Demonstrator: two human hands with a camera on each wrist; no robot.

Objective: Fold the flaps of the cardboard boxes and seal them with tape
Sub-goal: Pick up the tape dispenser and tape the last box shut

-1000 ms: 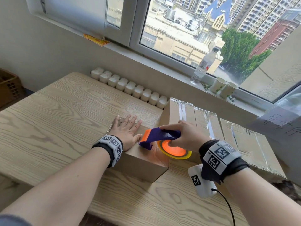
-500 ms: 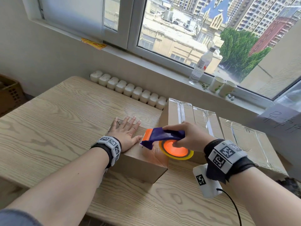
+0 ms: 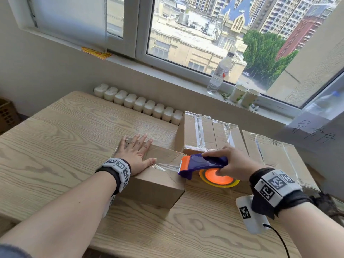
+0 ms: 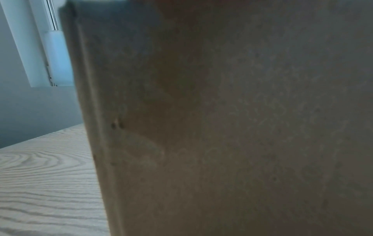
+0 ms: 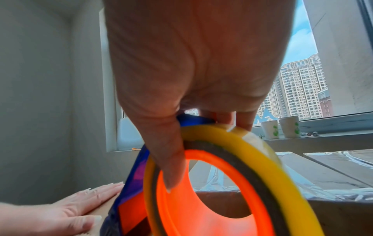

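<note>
A small brown cardboard box (image 3: 158,181) stands on the wooden table (image 3: 55,138) in front of me. My left hand (image 3: 136,153) lies flat on its closed top with fingers spread and straight. My right hand (image 3: 230,161) grips a purple and orange tape dispenser (image 3: 201,163) with an orange and yellow roll (image 3: 216,178), held at the box's right edge. A strip of clear tape (image 3: 165,167) stretches from the dispenser's blade to the box top by my left thumb. The left wrist view shows only the box's side (image 4: 222,127) close up. The right wrist view shows my thumb on the roll (image 5: 201,199).
Three taller taped boxes (image 3: 229,135) stand in a row right of the small box. A row of small white bottles (image 3: 137,104) lines the table's far edge. On the windowsill stand a water bottle (image 3: 220,71) and two paper cups (image 3: 243,95).
My right hand has drawn the dispenser to the right, off the box top, and a strip of tape now lies stretched across the lid. The left hand stays flat on the box.
</note>
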